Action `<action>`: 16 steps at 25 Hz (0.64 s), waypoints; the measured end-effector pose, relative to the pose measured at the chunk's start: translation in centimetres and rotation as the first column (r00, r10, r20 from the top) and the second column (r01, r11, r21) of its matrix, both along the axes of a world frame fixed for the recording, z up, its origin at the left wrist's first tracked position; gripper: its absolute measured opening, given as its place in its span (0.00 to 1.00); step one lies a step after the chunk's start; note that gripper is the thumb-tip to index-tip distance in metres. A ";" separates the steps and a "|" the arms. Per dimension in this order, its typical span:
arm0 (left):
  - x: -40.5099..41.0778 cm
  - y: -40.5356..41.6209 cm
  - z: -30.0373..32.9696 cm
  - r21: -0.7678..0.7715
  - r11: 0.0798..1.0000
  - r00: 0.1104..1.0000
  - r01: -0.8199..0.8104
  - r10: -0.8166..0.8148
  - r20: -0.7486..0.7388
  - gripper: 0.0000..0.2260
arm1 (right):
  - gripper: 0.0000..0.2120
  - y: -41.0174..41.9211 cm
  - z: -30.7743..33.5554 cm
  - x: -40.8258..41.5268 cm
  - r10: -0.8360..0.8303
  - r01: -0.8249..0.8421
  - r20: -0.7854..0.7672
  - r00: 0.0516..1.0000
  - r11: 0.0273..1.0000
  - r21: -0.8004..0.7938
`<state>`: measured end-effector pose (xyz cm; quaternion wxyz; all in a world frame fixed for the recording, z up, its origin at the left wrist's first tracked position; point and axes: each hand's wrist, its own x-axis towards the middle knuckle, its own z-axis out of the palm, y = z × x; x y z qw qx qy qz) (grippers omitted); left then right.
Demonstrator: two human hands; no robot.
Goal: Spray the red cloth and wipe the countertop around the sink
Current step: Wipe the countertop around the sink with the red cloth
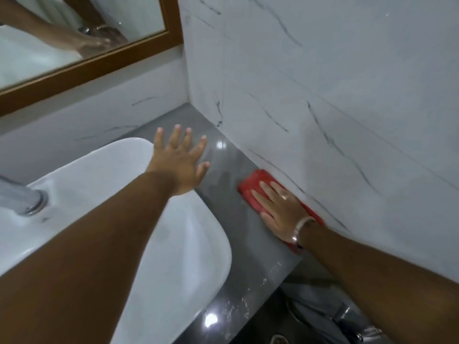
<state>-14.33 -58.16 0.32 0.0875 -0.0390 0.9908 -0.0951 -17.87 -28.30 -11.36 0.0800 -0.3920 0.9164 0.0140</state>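
Note:
The red cloth lies flat on the grey countertop, pushed against the marble side wall to the right of the white sink. My right hand presses down on the cloth with fingers straight; it wears a ring and a metal bracelet. My left hand reaches over the sink's far right corner with fingers spread and nothing in it. No spray bottle is in view.
A chrome tap stands at the sink's left. A wood-framed mirror hangs above the back wall. The white marble wall bounds the counter on the right. White specks mark the counter's front edge.

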 end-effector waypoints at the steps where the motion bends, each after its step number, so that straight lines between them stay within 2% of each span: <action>1: 0.6 1.3 0.1 0.020 1.000 1.000 0.004 -0.004 -0.011 0.30 | 0.29 3.3 0.2 1.8 0.030 -0.030 -0.019 0.999 0.999 0.021; 3: 2.6 4.4 0.0 0.086 0.996 0.999 -0.007 0.012 -0.053 0.30 | 0.29 7.3 0.5 3.2 0.055 -0.052 -0.035 0.998 0.996 0.076; 7: 8.0 12.2 -0.8 0.163 0.978 0.983 -0.127 0.146 -0.109 0.33 | 0.29 4.3 0.7 6.8 -0.263 0.262 -0.006 0.965 0.964 -0.044; 8: 9.2 14.1 -0.9 0.181 0.972 0.976 -0.148 0.173 -0.130 0.33 | 0.29 3.1 0.4 8.9 -0.271 0.271 0.016 0.963 0.962 -0.028; 9: 10.2 15.6 -1.0 0.199 0.968 0.972 -0.153 0.184 -0.145 0.32 | 0.29 2.6 -0.2 11.3 -0.174 0.174 0.027 0.984 0.985 0.003; 10: 11.3 16.5 -1.1 0.222 0.964 0.970 -0.148 0.185 -0.156 0.31 | 0.29 2.9 -0.6 13.0 0.018 -0.018 0.033 0.999 1.000 0.004; 11: 12.8 16.7 -1.1 0.240 0.958 0.966 -0.159 0.201 -0.165 0.31 | 0.28 4.1 -0.8 12.8 0.209 -0.209 0.013 0.978 0.978 -0.023; 12: 14.6 16.0 -1.1 0.263 0.945 0.956 -0.197 0.244 -0.163 0.31 | 0.27 5.4 -0.8 11.1 0.319 -0.320 -0.034 0.947 0.946 -0.052; 13: 16.9 14.7 -1.0 0.290 0.921 0.939 -0.260 0.311 -0.148 0.33 | 0.26 6.2 -0.3 9.0 0.281 -0.284 -0.061 0.958 0.957 -0.054; 14: 19.5 13.0 -1.0 0.314 0.897 0.921 -0.312 0.366 -0.130 0.35 | 0.27 6.7 0.4 7.3 0.081 -0.085 -0.058 0.995 0.994 -0.072; 15: 22.4 11.2 -0.9 0.327 0.884 0.913 -0.335 0.390 -0.119 0.37 | 0.27 6.5 1.0 6.4 -0.156 0.152 -0.025 0.987 0.981 -0.123; 16: 25.5 9.4 -0.8 0.326 0.882 0.914 -0.339 0.391 -0.107 0.38 | 0.28 5.7 1.1 7.0 -0.315 0.313 0.009 0.949 0.940 -0.138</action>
